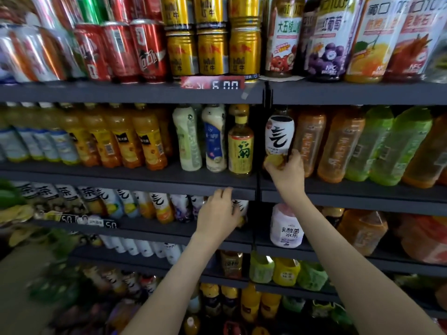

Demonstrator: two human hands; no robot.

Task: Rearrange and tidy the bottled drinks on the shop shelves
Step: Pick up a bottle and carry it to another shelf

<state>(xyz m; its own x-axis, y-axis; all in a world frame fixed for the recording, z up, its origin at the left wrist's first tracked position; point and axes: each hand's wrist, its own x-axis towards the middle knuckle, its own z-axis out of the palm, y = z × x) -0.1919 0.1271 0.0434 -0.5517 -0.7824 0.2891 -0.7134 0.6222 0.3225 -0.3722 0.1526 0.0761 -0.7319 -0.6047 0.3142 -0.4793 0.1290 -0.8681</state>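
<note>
- Your right hand (286, 169) grips the base of the white-labelled bottle (279, 134), upright on the middle shelf (338, 189), just left of the orange bottles (312, 141).
- Your left hand (217, 211) curls round a similar bottle (242, 206) one shelf lower.

Two hands (217, 211), three red cola cans (121, 52), six gold cans (212, 53) and two green bottles (377, 143) show.

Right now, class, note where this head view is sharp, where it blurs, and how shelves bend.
Head view: sharpest around the right hand gripping the white bottle; lower-left corner smeared; shelf edges bow from wide-angle distortion; glare streaks top-right juice bottles.
</note>
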